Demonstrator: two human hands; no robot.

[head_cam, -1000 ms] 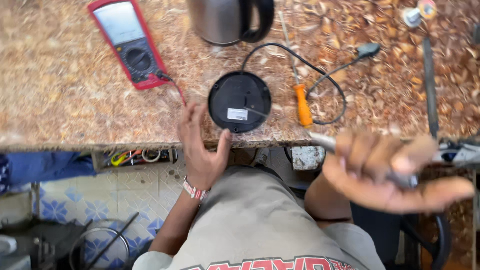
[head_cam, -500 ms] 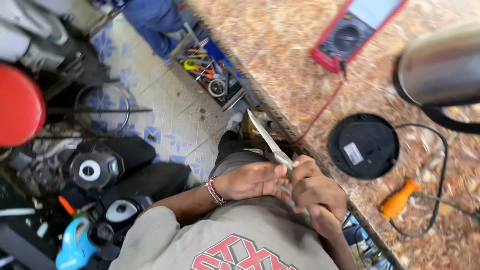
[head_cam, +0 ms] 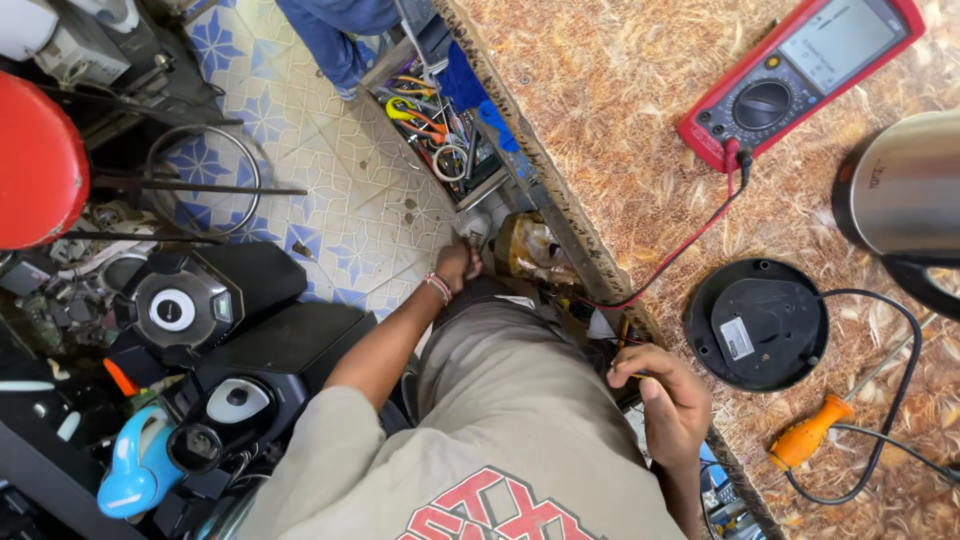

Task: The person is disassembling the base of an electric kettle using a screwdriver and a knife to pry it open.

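Below, left hand (head_cam: 457, 265) stretches down, fingers closed — right hand (head_cam: 668, 400) pinches a probe (head_cam: 626, 340).

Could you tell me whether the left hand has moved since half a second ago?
Yes. The left hand has left the right hand and reached down under the bench edge.

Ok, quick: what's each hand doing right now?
Left hand: reaching down below the table edge, closed around something small; what it is cannot be told.
Right hand: fingers curled at the table edge, pinching a thin object.
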